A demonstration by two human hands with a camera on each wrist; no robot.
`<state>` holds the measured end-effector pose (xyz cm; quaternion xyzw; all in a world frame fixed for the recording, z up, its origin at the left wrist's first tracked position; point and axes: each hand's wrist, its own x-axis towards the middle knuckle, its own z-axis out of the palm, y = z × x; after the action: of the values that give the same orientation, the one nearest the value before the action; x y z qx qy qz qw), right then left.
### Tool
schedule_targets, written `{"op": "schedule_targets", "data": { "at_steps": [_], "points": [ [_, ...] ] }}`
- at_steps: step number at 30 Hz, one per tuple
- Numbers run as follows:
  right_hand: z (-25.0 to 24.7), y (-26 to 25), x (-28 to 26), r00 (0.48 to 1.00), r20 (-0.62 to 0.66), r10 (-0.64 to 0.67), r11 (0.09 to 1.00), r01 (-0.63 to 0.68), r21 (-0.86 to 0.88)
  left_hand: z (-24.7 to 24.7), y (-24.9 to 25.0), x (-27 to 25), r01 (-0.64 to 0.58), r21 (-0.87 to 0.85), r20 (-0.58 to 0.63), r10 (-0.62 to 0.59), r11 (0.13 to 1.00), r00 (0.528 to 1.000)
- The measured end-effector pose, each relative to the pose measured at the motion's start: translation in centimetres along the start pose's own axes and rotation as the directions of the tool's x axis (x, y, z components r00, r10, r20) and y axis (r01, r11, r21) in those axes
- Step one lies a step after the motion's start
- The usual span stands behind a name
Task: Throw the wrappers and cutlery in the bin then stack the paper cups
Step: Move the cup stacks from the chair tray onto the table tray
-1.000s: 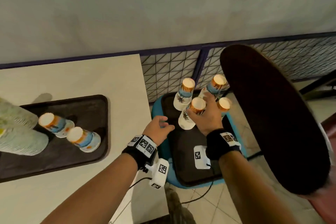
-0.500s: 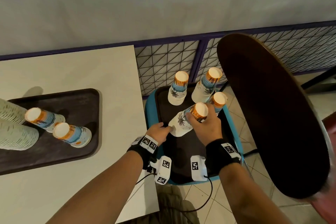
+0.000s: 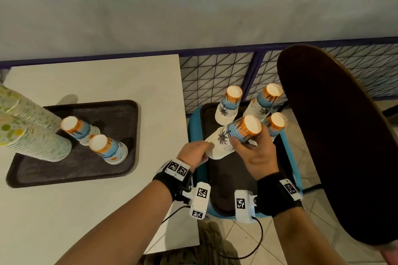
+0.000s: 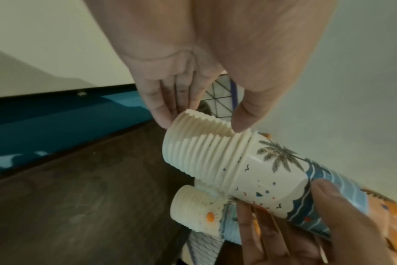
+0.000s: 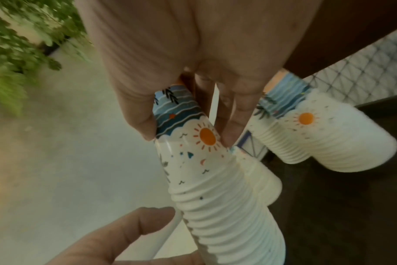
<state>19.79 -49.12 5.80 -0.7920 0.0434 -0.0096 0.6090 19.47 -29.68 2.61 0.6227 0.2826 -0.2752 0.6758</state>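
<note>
A pale bench stands against a grey wall, with a wire-mesh fence panel to its right above a tiled floor. On the bench lies a dark tray carrying two tall green-patterned cup stacks and two short upside-down printed cup stacks. Just right of the bench, lower down, a second dark tray rests on a blue seat. A dark rounded board fills the right side.

On the second tray stand three upside-down stacks of paper cups printed with palm trees, blue waves and an orange band. A fourth stack, the held cup stack, is tilted above this tray, base up and to the right. The right hand grips its printed upper part, thumb on one side and fingers on the other. The left hand pinches the ribbed white rims at its lower open end between thumb and fingertips.
</note>
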Motion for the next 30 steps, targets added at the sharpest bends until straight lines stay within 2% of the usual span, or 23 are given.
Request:
{"op": "schedule_targets", "data": {
  "at_steps": [2,3,7,11,13,17,21,25,30],
  "points": [
    [1.2,-2.3,-0.1,0.998,0.019,-0.059,0.998,0.059,0.02,-1.1,1.1,-2.3,-0.068,-0.044,0.0,0.068,0.997,0.998],
    [1.9,-3.6,-0.2,0.996,0.036,-0.082,0.996,0.081,0.027,-2.3,1.6,-3.1,-0.137,-0.057,-0.063,0.133,0.989,0.989],
    [6.1,-9.1,-0.6,0.976,0.118,-0.185,0.982,0.179,0.064,-7.7,3.2,-5.9,-0.251,-0.194,-0.179,0.218,0.948,0.96],
    [11.8,-14.2,-0.4,0.944,0.194,-0.267,0.962,0.251,0.105,-14.0,5.1,-9.2,-0.419,-0.279,-0.304,0.334,0.864,0.892],
    [15.1,-16.3,-0.2,0.924,0.232,-0.305,0.952,0.29,0.098,-17.5,5.6,-10.6,-0.471,-0.317,-0.367,0.352,0.823,0.861],
    [22.4,-20.1,0.1,0.878,0.329,-0.349,0.935,0.347,0.065,-24.5,5.6,-12.4,-0.53,-0.353,-0.471,0.343,0.771,0.813],
    [29.6,-21.9,0.3,0.833,0.444,-0.33,0.935,0.354,0.031,-29.4,4.7,-13.4,-0.537,-0.339,-0.537,0.31,0.773,0.785],
    [35.3,-21.7,0.3,0.801,0.536,-0.267,0.942,0.335,-0.031,-32.1,2.9,-12.9,-0.525,-0.237,-0.495,0.363,0.817,0.789],
    [39.9,-20.5,0.7,0.759,0.614,-0.218,0.93,0.353,-0.107,-34.4,1.0,-10.0,-0.491,-0.223,-0.516,0.325,0.842,0.793]
  ]
}}
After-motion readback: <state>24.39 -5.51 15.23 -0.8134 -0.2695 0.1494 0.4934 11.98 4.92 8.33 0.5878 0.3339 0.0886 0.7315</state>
